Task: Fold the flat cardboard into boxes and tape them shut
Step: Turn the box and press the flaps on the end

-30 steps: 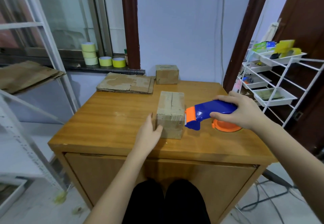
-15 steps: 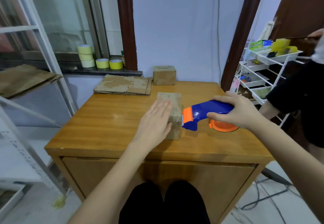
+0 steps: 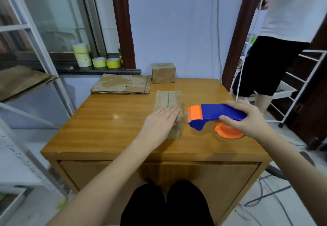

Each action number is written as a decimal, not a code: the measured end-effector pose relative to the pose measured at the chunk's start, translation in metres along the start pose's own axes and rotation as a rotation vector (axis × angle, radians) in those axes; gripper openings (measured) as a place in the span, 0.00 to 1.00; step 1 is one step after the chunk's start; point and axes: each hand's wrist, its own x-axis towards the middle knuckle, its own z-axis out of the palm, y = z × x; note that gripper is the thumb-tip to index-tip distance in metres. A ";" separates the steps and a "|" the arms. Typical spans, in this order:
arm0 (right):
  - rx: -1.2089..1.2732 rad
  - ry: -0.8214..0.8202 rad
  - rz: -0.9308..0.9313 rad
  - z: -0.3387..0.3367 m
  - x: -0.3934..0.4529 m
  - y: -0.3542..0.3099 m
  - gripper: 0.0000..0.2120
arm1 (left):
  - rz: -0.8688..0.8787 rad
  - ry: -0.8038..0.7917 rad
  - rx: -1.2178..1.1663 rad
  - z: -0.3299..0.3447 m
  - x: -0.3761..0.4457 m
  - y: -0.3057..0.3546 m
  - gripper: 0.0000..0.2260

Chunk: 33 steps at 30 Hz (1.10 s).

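From the head camera, the wooden table [image 3: 106,128] carries a stack of flat cardboard [image 3: 122,86] at its far left and a closed small box [image 3: 163,73] at its far edge. Tape rolls [image 3: 96,58] sit on the sill behind the table; a second person [image 3: 276,52] stands beyond its right corner by a white rack [image 3: 300,87].

The cardboard box [image 3: 168,100] stands mid-table, its top flaps meeting along a seam. The left hand [image 3: 160,124] lies flat on its near end, fingers straight, hiding that part. The right hand [image 3: 247,119] grips the blue-and-orange tape dispenser [image 3: 212,115] just right of the box; whether it touches the box is unclear.
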 end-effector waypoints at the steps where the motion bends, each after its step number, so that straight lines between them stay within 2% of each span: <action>1: 0.026 0.019 0.004 0.002 -0.003 0.000 0.29 | -0.007 0.013 0.001 0.001 0.000 0.000 0.23; 5: 0.129 0.080 0.012 0.005 -0.008 0.002 0.30 | -0.039 0.027 0.003 0.001 0.001 0.001 0.24; 9: 0.129 0.094 0.021 0.005 -0.009 0.004 0.31 | -0.032 0.037 -0.007 -0.001 0.001 -0.001 0.25; 13: 0.139 0.081 0.007 0.000 -0.009 0.004 0.33 | -0.036 0.022 -0.024 -0.001 0.001 0.000 0.25; 17: 0.147 0.067 0.004 -0.003 -0.009 0.003 0.27 | -0.038 0.030 -0.026 0.001 0.001 -0.001 0.26; 23: 0.166 0.049 -0.014 -0.006 -0.009 0.007 0.30 | -0.035 0.046 -0.056 0.000 0.000 0.001 0.24; 29: 0.120 0.058 -0.033 -0.022 -0.011 0.009 0.24 | -0.038 0.044 -0.081 -0.001 0.001 -0.001 0.21; 33: -0.037 0.022 -0.032 -0.024 -0.006 0.006 0.30 | -0.051 0.063 -0.074 -0.003 0.002 0.001 0.20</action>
